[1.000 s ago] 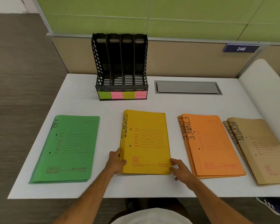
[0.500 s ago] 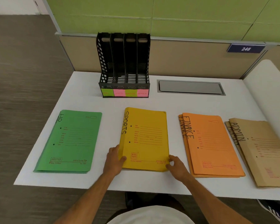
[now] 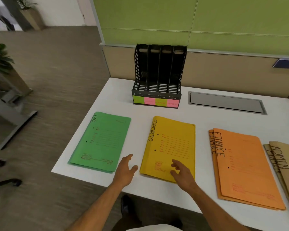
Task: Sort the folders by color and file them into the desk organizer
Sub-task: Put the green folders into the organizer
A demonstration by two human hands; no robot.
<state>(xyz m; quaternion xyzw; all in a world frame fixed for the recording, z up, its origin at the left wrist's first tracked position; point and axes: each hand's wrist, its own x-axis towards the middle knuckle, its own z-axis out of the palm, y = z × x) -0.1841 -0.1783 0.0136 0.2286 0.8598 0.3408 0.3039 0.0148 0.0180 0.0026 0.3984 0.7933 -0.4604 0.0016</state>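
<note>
i have both hands low at the near edge of the surface (image 3: 107,90), and neither holds anything. my left hand (image 3: 125,170) hovers with fingers spread wide in the gap between the green folder (image 3: 100,140) and the yellow folder (image 3: 172,147). my right hand (image 3: 182,172) is over the near right part of the yellow folder, fingers loose and relaxed; i cannot tell if it touches the cover.

what matters for the next move: the yellow folder, marked sports, lies flat in the middle of the near edge, its long axis running away from me toward the desk organizer (image 3: 158,75). its spine is on the left, just beside my left hand, and its near edge is under my right, so both hands are about equally placed to lift it. the organizer stands at the far edge, straight beyond the gap between green and yellow, with four upright slots that look unfilled and colored notes along its front lip.

to the right lie the orange folders (image 3: 247,165), a stack of at least two marked finance, and at the right edge the brown folders (image 3: 284,157) marked admin, partly cut off. a grey cable hatch (image 3: 225,102) sits right of the organizer. i judge the path from the yellow folder to the slots is open; the folder must be tipped upright first.
</note>
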